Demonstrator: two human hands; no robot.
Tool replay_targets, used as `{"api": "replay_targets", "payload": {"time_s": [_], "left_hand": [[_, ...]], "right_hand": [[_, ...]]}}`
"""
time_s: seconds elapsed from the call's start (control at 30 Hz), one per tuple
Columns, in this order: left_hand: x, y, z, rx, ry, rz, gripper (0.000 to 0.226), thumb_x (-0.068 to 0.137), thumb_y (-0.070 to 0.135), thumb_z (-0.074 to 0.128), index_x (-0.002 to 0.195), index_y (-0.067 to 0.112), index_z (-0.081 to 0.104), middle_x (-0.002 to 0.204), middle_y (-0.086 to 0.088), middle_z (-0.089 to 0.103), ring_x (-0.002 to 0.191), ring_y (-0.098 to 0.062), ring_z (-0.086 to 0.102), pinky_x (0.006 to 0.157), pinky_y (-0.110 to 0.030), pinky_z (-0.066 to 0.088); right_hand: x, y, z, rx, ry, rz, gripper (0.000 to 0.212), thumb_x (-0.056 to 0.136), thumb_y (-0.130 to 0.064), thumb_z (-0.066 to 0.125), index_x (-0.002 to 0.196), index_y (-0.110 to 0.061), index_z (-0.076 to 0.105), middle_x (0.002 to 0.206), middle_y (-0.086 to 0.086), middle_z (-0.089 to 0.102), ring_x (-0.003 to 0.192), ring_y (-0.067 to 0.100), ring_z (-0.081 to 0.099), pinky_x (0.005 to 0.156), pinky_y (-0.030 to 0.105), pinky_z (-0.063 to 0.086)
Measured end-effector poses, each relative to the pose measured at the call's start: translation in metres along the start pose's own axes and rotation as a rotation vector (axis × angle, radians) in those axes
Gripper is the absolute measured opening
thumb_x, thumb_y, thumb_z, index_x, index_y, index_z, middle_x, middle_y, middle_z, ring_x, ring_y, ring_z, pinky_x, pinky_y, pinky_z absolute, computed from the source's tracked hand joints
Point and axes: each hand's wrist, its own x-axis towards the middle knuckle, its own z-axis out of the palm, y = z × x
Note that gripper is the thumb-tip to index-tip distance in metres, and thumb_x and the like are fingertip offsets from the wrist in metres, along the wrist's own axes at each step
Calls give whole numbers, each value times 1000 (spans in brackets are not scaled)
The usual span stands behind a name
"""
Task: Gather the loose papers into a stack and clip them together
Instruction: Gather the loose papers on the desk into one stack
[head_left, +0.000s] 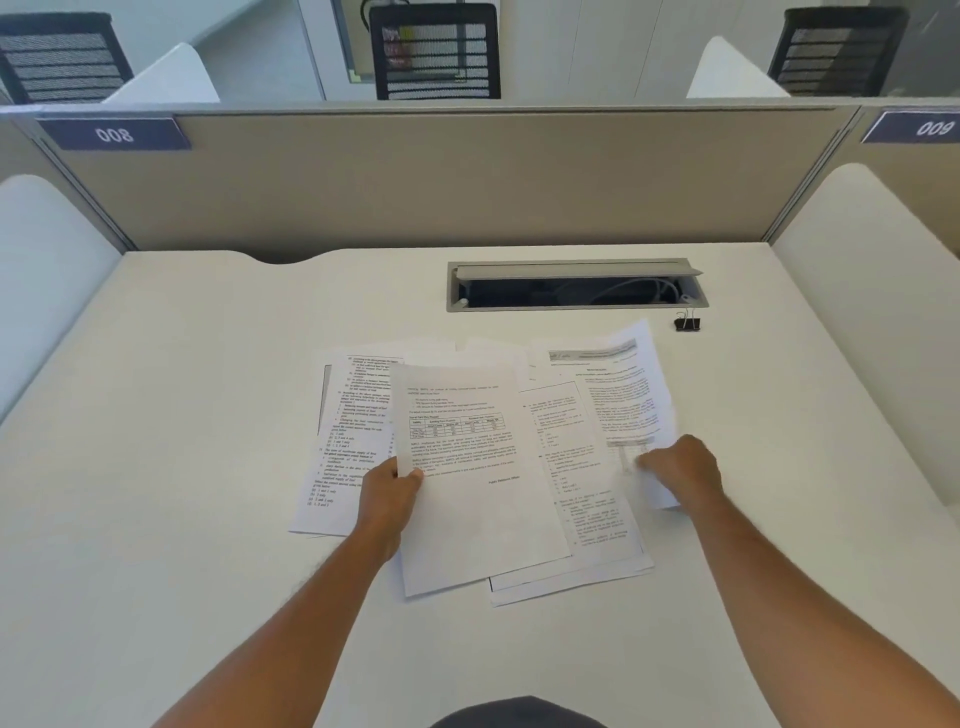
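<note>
Head view: two hands are on loose papers spread over a white desk.

The big white desk (182, 415) has a grey wall (415, 182) at the back and an open cable box (574, 286) set in its top. The papers (587, 467) lie in a messy pile in the middle, overlapping each other. The left hand (387, 493) pinches the left edge of the top sheet (467, 493). The right hand (680, 467) is closed on the rightmost sheet (623, 384). A small black clip (687, 322) sits alone just behind the papers, near the cable box.
</note>
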Motion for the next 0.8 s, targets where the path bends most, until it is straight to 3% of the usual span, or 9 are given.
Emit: {"api": "replay_targets", "payload": {"time_s": [0.07, 0.13, 0.3, 0.47, 0.57, 0.63, 0.73, 0.8], "left_hand": [[0, 0, -1, 1, -4, -10, 26, 99, 7, 56, 119, 14, 70, 109, 0, 74, 99, -24, 70, 85, -38, 57], [0, 0, -1, 4, -4, -20, 27, 98, 7, 56, 120, 14, 70, 110, 1, 74, 100, -24, 70, 89, -40, 58], [0, 0, 1, 33, 12, -20, 25, 97, 7, 58, 116, 15, 72, 107, 2, 75, 99, -23, 70, 87, -37, 58], [-1, 2, 2, 39, 7, -25, 23, 96, 6, 58, 111, 17, 72, 104, 4, 75, 96, -21, 71, 80, -33, 58], [-2, 3, 2, 42, 12, -15, 21, 97, 8, 58, 108, 19, 71, 102, 5, 74, 94, -19, 71, 73, -29, 56], [-3, 3, 3, 46, 6, -23, 19, 98, 9, 57, 104, 21, 70, 103, 4, 74, 95, -20, 71, 79, -33, 58], [-3, 3, 4, 30, -10, -41, 18, 99, 12, 56, 101, 23, 70, 105, 2, 75, 98, -23, 71, 90, -43, 58], [-4, 4, 5, 17, -15, -35, 18, 100, 14, 54, 101, 25, 69, 104, 4, 74, 98, -21, 71, 90, -42, 58]], "right_hand": [[-4, -6, -11, 64, 21, -78, 16, 79, -14, 66, 92, -6, 61, 106, 16, 71, 85, 33, 61, 74, 31, 49], [-11, -21, -27, 36, 69, -161, 5, 80, -9, 59, 84, -7, 61, 100, 16, 70, 81, 33, 61, 69, 30, 46], [-53, -76, -83, -38, 271, -438, 10, 84, -6, 52, 83, -5, 63, 89, 16, 67, 78, 36, 55, 68, 34, 41], [-92, -103, -126, 349, 391, -589, 19, 87, -17, 59, 100, -10, 71, 91, 5, 68, 83, 28, 59, 75, 34, 48], [-89, -105, -117, 678, 219, -516, 13, 83, -18, 65, 93, -16, 72, 91, 2, 70, 77, 20, 61, 71, 30, 49], [-81, -97, -93, 784, 38, -411, 2, 83, -15, 67, 82, -16, 68, 88, 2, 70, 73, 19, 62, 68, 31, 49], [-71, -70, -39, 767, -216, -232, 12, 90, -7, 66, 82, -16, 66, 90, 4, 71, 72, 19, 63, 67, 30, 48], [-69, -47, -4, 667, -315, -125, 10, 90, -7, 66, 86, -16, 67, 93, 6, 72, 79, 24, 67, 71, 34, 49]]}}
